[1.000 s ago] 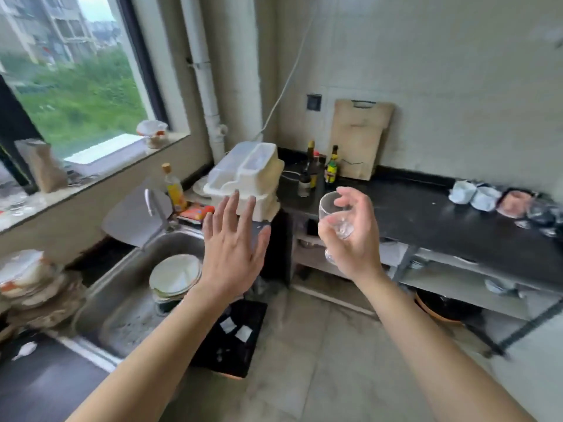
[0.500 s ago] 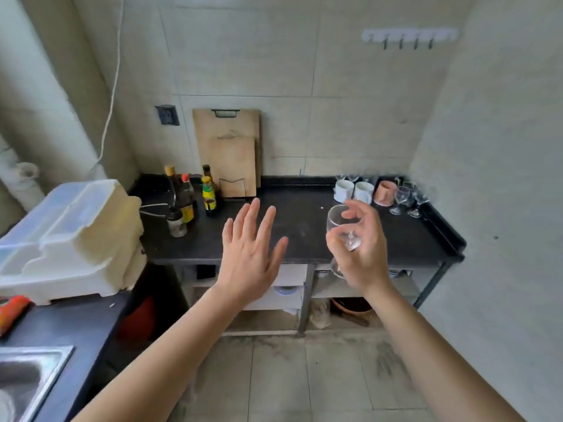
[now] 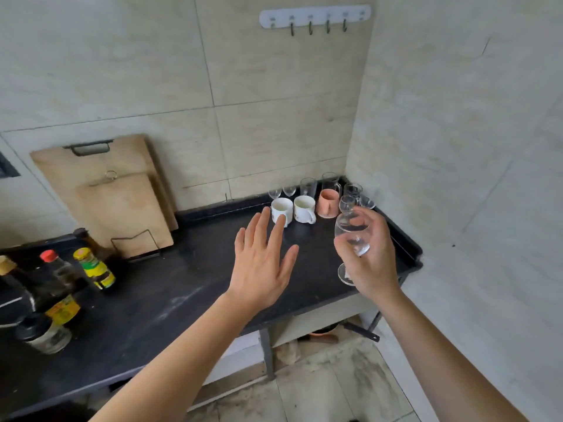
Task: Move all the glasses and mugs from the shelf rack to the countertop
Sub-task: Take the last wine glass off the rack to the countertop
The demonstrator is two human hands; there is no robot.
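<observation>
- Floor (image 3: 320,397): pale tiles, stained, at 6 o'clock.
- Countertop (image 3: 170,300): black, streaked, with a raised rim. It runs from 8 o'clock to the wall corner at 1 o'clock.
- Left hand (image 3: 262,263): released, fingers straight and spread, palm down over the countertop at 12 o'clock.
- Right hand (image 3: 371,260): at 1 o'clock, grasping a wine glass (image 3: 352,233) by the bowl, upright above the countertop's right end.
- Sauce bottles (image 3: 94,266): clustered at 9 o'clock.
- Cutting boards (image 3: 115,202): two, wooden, leaning on the tiled wall at 10 o'clock.
- Far corner, 1 o'clock: two white mugs (image 3: 304,208) side by side, a pink mug (image 3: 328,203) just right of them, clear glasses (image 3: 307,187) behind.
- Hook rail (image 3: 315,16): white, high on the wall at 12 o'clock.
</observation>
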